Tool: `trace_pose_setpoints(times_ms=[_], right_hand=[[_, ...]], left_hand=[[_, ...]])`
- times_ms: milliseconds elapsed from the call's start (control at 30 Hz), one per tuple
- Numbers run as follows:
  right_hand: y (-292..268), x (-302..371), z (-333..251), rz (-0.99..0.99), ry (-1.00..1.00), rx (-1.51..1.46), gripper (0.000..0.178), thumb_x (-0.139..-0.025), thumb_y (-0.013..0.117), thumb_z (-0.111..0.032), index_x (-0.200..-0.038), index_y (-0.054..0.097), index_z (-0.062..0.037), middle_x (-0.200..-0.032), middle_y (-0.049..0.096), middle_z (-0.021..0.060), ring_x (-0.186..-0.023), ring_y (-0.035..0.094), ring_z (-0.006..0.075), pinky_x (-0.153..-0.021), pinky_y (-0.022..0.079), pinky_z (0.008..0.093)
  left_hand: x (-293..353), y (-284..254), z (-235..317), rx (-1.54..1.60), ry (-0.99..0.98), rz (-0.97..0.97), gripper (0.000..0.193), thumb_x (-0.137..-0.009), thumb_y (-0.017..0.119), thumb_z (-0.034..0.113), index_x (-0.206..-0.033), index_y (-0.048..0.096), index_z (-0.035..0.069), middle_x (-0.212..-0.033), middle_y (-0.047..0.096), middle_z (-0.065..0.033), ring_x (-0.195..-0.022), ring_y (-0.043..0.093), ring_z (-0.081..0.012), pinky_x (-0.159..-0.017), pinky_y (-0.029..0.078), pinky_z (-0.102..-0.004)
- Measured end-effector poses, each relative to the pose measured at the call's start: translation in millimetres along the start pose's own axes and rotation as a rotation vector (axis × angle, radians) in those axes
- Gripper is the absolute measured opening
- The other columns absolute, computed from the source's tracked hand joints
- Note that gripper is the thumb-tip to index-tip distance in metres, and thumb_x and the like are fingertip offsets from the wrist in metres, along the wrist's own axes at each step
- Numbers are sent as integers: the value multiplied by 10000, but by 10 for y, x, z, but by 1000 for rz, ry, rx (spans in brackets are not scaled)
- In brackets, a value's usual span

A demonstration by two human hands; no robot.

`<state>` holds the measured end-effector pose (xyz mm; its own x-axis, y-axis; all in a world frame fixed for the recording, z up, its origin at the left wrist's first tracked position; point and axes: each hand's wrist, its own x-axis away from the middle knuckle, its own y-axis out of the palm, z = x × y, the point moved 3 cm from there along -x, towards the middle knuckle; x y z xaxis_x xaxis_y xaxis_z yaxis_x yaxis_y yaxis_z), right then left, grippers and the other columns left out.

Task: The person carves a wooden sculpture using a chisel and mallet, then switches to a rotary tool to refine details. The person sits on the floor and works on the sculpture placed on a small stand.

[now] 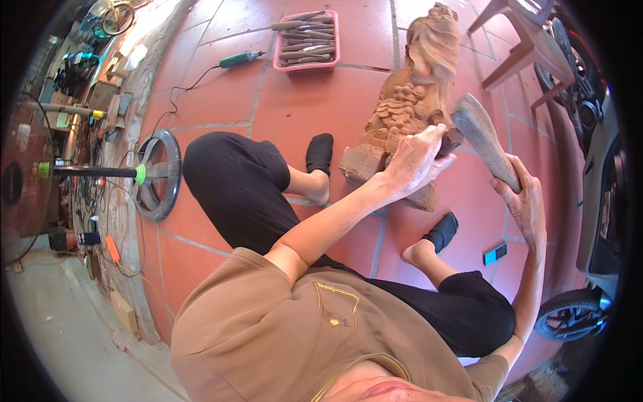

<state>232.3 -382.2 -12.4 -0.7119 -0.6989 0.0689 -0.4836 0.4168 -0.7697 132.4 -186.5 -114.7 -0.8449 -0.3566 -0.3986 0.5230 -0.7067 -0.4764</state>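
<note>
On the tiled floor in front of me lies a carved wooden sculpture (432, 57), with flowing folds at its far end and rounded lumps in its middle. Its blocky base points toward me, between my feet. My left hand (414, 163) is closed over the sculpture's right side, around a short dark handle (452, 139) that looks like a chisel's; its blade is hidden. My right hand (524, 204) grips the narrow end of a wooden mallet (483, 134), club-shaped and pale at its thick end. The mallet's head is raised close beside the dark handle.
A pink basket (307, 69) full of carving tools stands at the far side, beside a green power tool (241, 59) with a cord. A standing fan (157, 174) is at left. A plastic chair (529, 47), a motorbike (596, 201) and a phone (495, 254) are at right.
</note>
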Motion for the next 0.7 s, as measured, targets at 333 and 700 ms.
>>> trace_pose_setpoints(times_ms=[333,700], right_hand=[[301,-69,475,-84,273,-24,438,-884,680,-286,-1237,637,-29,-776,622,65,-638,553,128,-579,458,315],[253,-28,775,-9,362,-167,468,-899,684,-372,-1231,641,-45,-722,577,39,-601,553,125,-535,457,309]], left_hand=[[-116,-190,-359,402,-299,-46,392,-774,815,290,-882,621,-33,-750,655,-165,-684,644,-259,-679,517,-390],[-53,-91,-479,567,-373,-69,206,-857,791,182,-906,685,13,-783,704,-50,-702,641,-92,-647,523,-267]])
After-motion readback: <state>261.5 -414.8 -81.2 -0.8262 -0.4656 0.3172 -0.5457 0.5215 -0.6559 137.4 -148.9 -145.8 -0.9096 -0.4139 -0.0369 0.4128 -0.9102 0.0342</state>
